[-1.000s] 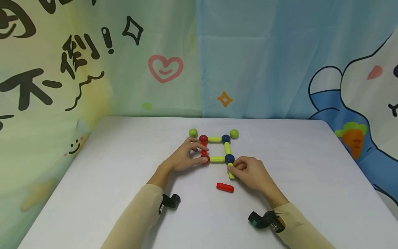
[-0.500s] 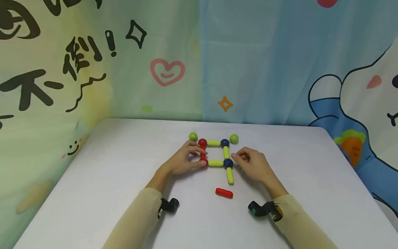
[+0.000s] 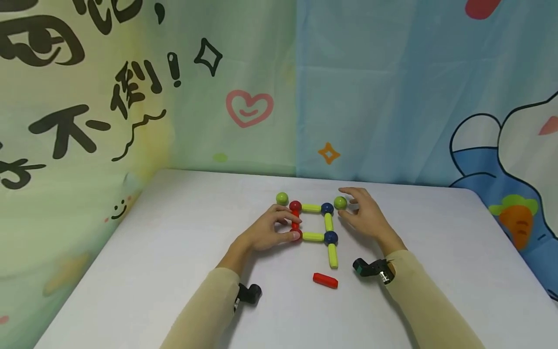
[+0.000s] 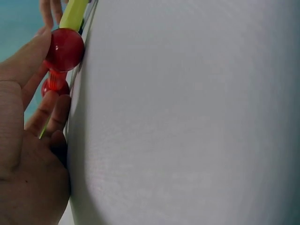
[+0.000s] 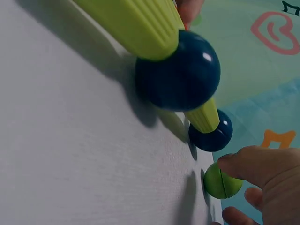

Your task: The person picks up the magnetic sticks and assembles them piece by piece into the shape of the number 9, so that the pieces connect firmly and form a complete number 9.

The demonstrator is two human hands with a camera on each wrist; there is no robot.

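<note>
On the table a square of magnetic rods and balls has red balls [image 3: 295, 206] on its left and blue balls [image 3: 331, 238] on its right. Yellow-green rods [image 3: 313, 236] form three sides, and a red rod [image 3: 295, 221] the left side. Another yellow-green rod [image 3: 333, 256] extends toward the front from the near blue ball. My left hand [image 3: 266, 230] holds the red side, its thumb against the near red ball [image 4: 65, 49]. Beside the right green ball [image 3: 340, 202], my right hand [image 3: 368, 215] has fingers and thumb spread around it; contact is unclear.
A loose red rod [image 3: 325, 280] lies in front of the square. A second green ball [image 3: 282, 198] sits behind its left corner. The white table [image 3: 174, 232] ends at a printed curtain [image 3: 370, 97].
My right hand has left the front yellow-green rod and moved back to the right green ball, its fingers spreading. My left hand stays on the red side. The head view has shifted slightly.
</note>
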